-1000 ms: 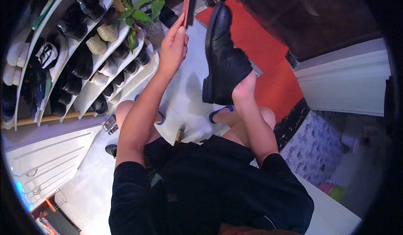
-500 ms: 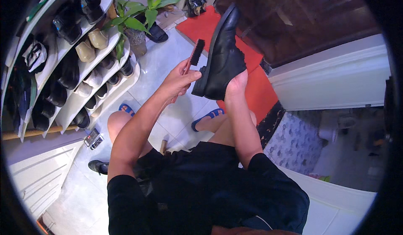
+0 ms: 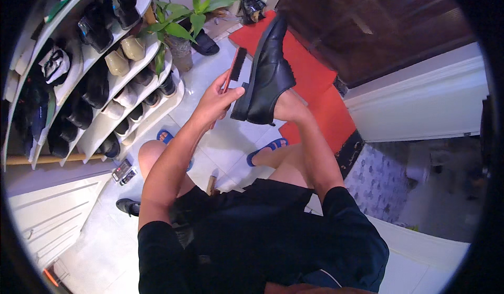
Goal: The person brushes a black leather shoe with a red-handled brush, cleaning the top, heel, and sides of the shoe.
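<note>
A shoe brush (image 3: 238,66) with a reddish back and dark bristles is in my left hand (image 3: 217,101), its fingers closed round the handle. The bristles face the sole edge of a black leather shoe (image 3: 269,76), with a narrow gap between them. That shoe is held up at a slant, toe pointing away and heel toward me. My right hand (image 3: 287,106) reaches into its opening and bears it from inside; the fingers are hidden there. My left thumb is close to the heel; whether it touches I cannot tell.
To the left stands a white curved shoe rack (image 3: 107,131) with several shoes. A potted plant (image 3: 181,52) is beside it. Red mats (image 3: 328,110) lie by the dark door (image 3: 378,21). A black shoe (image 3: 128,207) and small boxes (image 3: 124,172) are on the floor.
The shoe has come slightly left and turned, so its opening and side show more, and my right hand appears deeper in it. The brush has shifted left with my left hand, still beside the sole.
</note>
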Demonstrator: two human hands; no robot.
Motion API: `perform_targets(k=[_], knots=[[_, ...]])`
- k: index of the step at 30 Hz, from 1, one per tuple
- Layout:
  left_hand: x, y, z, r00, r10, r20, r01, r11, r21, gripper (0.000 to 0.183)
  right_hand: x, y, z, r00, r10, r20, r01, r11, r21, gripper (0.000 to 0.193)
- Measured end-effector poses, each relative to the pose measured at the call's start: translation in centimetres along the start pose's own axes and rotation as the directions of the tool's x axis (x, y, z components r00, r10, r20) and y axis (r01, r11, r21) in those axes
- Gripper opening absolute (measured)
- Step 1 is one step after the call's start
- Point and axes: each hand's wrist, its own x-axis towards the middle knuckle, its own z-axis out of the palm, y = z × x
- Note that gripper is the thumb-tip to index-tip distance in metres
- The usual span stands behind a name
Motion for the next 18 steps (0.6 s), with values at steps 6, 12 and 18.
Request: perform_targets(k=[6, 12, 18], knots=[[1.7, 1.3, -3.1, 0.819, 0.566, -0.092, -0.438, 0.721, 0.537, 0.045, -1.0, 0.0, -0.8, 0.988, 0.134, 0.072, -0.136, 0.99, 0.024, 0.089], [3.3, 4.5, -1.1, 0.712, 0.629, 0.312, -0.603, 0.32, 0.731, 0.035, -2.3, -0.5, -0.6, 0.983, 0.111, 0.149, -0.132, 0.981, 0.141, 0.083], [-0.5, 5.9, -0.4, 0.784, 0.283, 0.552, -0.608, 0.174, 0.774, 0.026, -3.7, -0.1, -1.3, 0.988, 0.058, 0.145, -0.097, 0.956, 0.278, 0.074]])
